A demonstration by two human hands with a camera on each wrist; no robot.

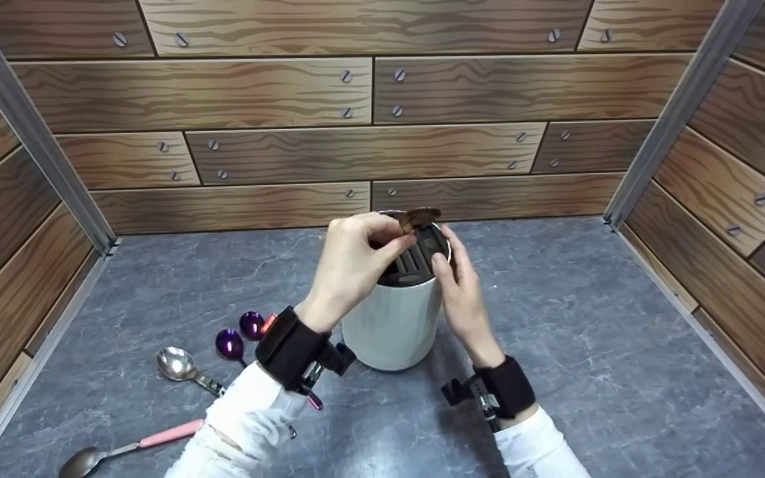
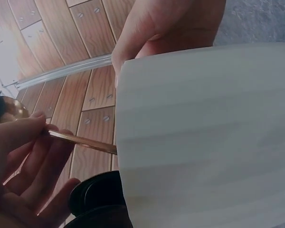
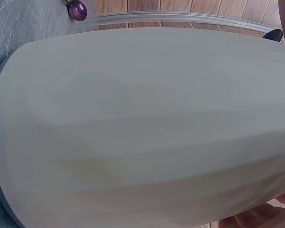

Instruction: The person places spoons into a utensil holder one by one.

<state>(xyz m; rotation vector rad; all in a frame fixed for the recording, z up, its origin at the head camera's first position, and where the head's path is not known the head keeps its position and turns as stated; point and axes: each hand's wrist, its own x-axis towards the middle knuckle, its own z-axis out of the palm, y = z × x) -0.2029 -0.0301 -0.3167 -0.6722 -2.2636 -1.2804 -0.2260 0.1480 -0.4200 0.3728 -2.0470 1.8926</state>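
Left hand [image 1: 349,255] pinches a bronze-coloured metal spoon [image 1: 419,217] by its thin handle, thumb and fingers curled on it. The left wrist view shows the handle [image 2: 80,140] running from the fingertips to behind the holder wall, bowl end [image 2: 7,108] up by the fingers. In the head view the spoon bowl sits above the top of a white cylindrical utensil holder [image 1: 392,322] with a black slotted insert [image 1: 416,255]. The spoon's long axis is tilted, bowl high and toward the back wall, handle pointing down toward the insert slots. Whether the handle tip is already inside a slot I cannot tell; the hand hides it.

Right hand [image 1: 459,292] rests on the right side of the holder at the rim, fingers fairly straight, thumb against the wall. It steadies the holder rather than clamping it. The right wrist view is almost all white holder wall [image 3: 142,123], so it adds nothing on the fingers.

Key relation: slots lie directly below the left-hand pinch, so the spoon needs its axis brought nearer upright over a slot. Left hand is the one nearer the spoon.

Lying on the grey stone-look tabletop [image 1: 588,345] to the left: two purple spoons [image 1: 230,344], a silver spoon [image 1: 178,364], and a pink-handled spoon [image 1: 123,448]. Wood-plank panels [image 1: 356,99] surround the table.
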